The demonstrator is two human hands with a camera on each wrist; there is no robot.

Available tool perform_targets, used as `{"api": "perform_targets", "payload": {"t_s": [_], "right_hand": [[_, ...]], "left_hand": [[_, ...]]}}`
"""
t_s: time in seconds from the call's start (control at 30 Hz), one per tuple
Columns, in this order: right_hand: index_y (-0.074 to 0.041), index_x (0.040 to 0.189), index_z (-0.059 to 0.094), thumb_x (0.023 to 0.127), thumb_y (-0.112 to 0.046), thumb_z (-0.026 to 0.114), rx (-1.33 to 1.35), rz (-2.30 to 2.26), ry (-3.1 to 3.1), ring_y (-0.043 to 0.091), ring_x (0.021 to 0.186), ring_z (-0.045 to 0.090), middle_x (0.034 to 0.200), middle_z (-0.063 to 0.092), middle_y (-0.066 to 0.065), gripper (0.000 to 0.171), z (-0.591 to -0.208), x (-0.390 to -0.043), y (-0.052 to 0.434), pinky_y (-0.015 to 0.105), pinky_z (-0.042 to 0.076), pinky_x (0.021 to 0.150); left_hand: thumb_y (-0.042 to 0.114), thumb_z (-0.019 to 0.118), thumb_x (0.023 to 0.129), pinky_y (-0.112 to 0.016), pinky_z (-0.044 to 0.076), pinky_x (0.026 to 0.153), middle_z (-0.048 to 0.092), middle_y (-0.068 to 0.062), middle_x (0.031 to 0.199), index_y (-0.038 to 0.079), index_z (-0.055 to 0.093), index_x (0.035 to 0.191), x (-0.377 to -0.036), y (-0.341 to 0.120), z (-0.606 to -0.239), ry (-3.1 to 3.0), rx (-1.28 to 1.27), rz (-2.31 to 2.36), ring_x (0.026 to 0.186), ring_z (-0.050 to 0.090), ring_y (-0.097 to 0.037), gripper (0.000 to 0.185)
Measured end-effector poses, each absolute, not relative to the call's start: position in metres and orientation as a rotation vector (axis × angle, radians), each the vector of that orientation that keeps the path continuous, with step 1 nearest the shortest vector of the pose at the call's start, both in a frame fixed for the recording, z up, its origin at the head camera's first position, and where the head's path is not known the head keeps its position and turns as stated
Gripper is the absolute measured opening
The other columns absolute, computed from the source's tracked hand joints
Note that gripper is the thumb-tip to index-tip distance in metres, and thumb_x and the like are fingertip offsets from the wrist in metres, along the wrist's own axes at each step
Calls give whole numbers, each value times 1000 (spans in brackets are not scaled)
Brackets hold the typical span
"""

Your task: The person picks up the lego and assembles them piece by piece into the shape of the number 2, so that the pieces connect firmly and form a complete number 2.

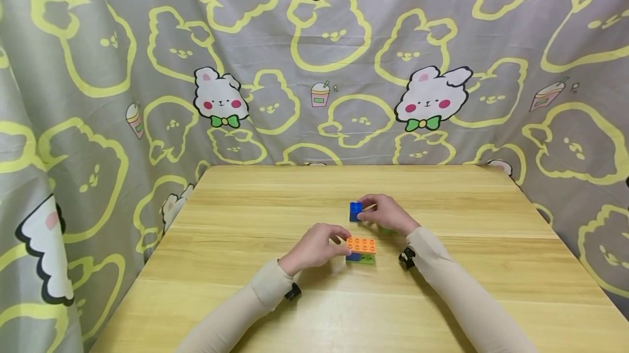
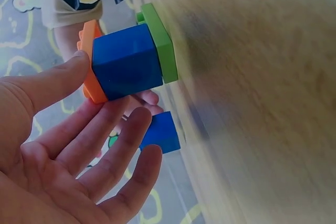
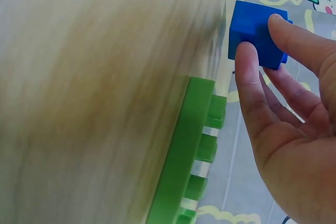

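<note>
One left hand (image 1: 314, 247), lower centre of head frame: pinching left end of orange brick (image 1: 363, 245), other fingers spread. One right hand (image 1: 389, 214), slightly higher, to the right: pinching small blue brick (image 1: 356, 211). Possible tipping of orange brick if pressed at right end, unsupported beyond blue block (image 2: 128, 62) beneath. Possible knock to loose green brick (image 3: 181, 153), bottom centre of right wrist frame, from low right-hand travel.

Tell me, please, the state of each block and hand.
Orange block: stacked uppermost, studs up.
Stacked blue block: between orange and green.
Stacked green block: lowest, partly uncovered.
Loose blue block: held, studs up.
Loose green block: unheld, studs up.
Left hand: pinching the orange block.
Right hand: pinching loose blue block.
</note>
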State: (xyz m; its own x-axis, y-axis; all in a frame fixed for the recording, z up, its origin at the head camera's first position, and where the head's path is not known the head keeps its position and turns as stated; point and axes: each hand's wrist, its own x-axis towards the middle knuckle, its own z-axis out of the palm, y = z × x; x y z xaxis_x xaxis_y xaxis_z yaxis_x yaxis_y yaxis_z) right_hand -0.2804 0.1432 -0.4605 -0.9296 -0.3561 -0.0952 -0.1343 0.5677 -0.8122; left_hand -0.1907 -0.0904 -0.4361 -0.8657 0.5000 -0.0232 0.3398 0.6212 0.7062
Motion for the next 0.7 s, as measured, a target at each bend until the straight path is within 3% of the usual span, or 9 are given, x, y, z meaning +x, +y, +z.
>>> {"api": "perform_targets", "payload": {"t_s": [0.33, 0.7], "right_hand": [[-7, 136, 62, 97, -24, 73, -434, -1258, 2586, 25, 106, 69, 127, 67, 15, 44, -456, -274, 147, 41, 58, 87], [-5, 137, 60, 98, -23, 71, -515, -1233, 2636, 28, 109, 69, 132, 64, 17, 44, -450, -264, 154, 40, 59, 87]], "left_hand": [[26, 78, 92, -28, 52, 87, 75, 4, 116, 15, 77, 118, -191, -90, -440, 2680, 717, 1053, 104, 68, -19, 28], [28, 78, 92, -29, 52, 88, 75, 5, 117, 15, 76, 118, -191, -91, -441, 2691, 731, 1039, 104, 68, -16, 29]]}}
